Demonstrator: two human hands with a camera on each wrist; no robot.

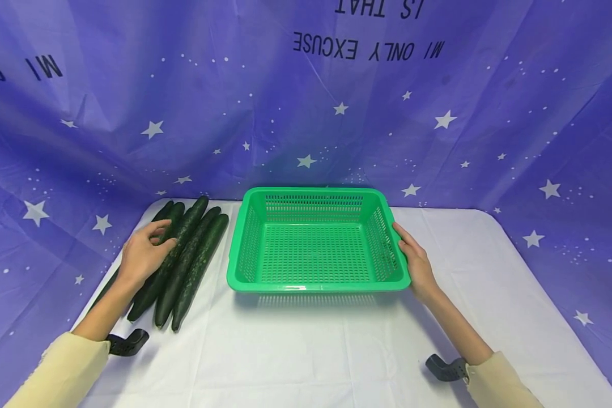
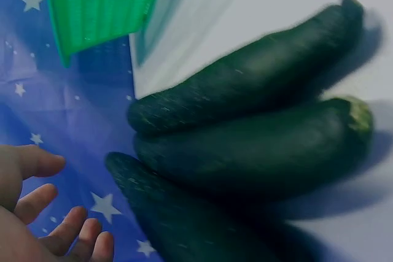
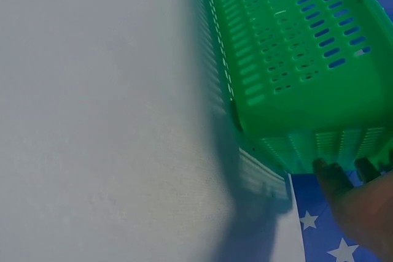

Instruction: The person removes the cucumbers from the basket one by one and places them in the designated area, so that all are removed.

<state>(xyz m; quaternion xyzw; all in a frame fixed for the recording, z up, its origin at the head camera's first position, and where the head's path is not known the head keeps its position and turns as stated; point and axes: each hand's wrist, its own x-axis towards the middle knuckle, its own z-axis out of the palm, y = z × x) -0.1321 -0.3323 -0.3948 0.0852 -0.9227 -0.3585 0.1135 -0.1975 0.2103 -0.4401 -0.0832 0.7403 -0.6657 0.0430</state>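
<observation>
Several long dark green cucumbers (image 1: 200, 266) lie side by side on the left of the white table. Over them is my left hand (image 1: 147, 252), its fingers loosely bent and nothing between thumb and fingertips. In the left wrist view that hand (image 2: 52, 216) shows at the lower left, apart from the cucumbers (image 2: 252, 151). A green slotted plastic basket (image 1: 318, 287) stands mid-table with nothing in it. My right hand (image 1: 417, 266) touches its right end, with fairly straight fingers against the outside of the rim; in the right wrist view, fingertips (image 3: 328, 173) meet the end wall.
White cloth covers the table (image 1: 306, 351). Behind it and at both sides hangs a purple-blue curtain (image 1: 285, 113) with white stars and lettering. A black curved device (image 1: 127, 343) sits at my left wrist, and a similar device (image 1: 446, 368) at the right one.
</observation>
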